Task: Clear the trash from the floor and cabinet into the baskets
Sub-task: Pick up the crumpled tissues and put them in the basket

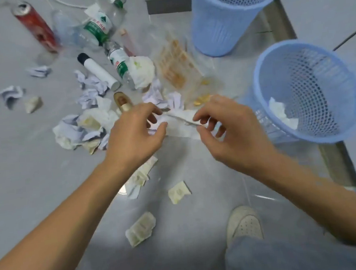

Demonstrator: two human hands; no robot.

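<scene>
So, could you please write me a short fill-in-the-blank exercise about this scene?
1. Both hands hold a piece of white ____ between them.
2. The nearer basket holds white crumpled ____.
3. Both baskets are light ____ in colour.
4. The tall can on the floor is ____.

Missing words: paper; paper; blue; red

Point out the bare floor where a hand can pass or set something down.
Bare floor: left of the red can and paper scraps, and between the torn wrappers and the shoe. Crowded: the pile ahead of both hands, bottles to nearer basket.
</scene>
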